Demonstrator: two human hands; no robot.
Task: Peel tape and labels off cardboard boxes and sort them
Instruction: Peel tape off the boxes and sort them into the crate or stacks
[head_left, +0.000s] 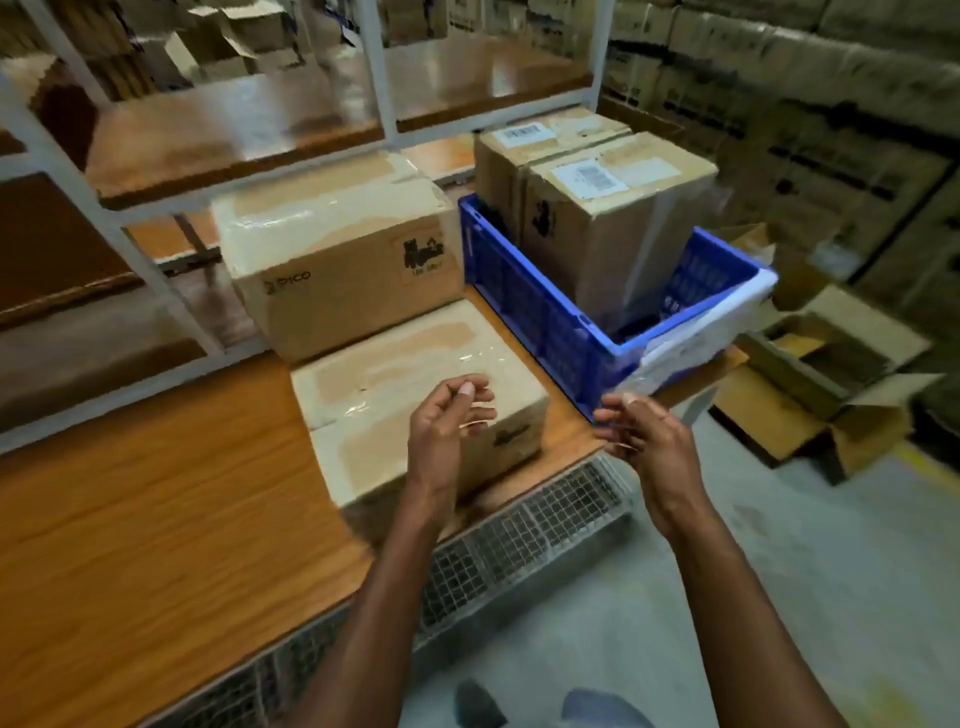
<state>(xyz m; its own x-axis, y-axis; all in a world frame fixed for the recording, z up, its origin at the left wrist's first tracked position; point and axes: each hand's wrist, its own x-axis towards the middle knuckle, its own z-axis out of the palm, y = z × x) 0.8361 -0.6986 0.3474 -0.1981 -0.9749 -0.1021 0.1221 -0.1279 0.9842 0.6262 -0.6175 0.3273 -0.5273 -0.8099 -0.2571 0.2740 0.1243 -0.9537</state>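
Left hand loosely curled above small box, right hand pinching blurred clear tape, grip uncertain.

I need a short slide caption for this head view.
Two bare hands hover above a taped cardboard box beside a blue crate.

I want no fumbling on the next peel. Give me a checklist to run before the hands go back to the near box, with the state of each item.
1. Near box within reach on the table: ok.
2. Left hand free: ok, holds nothing.
3. Right hand free: cannot tell; clear film may be at its fingers.
4. Tape left on near box: ok, glossy strips show.
5. Blue crate has room: cannot tell; two labelled boxes fill most of it.
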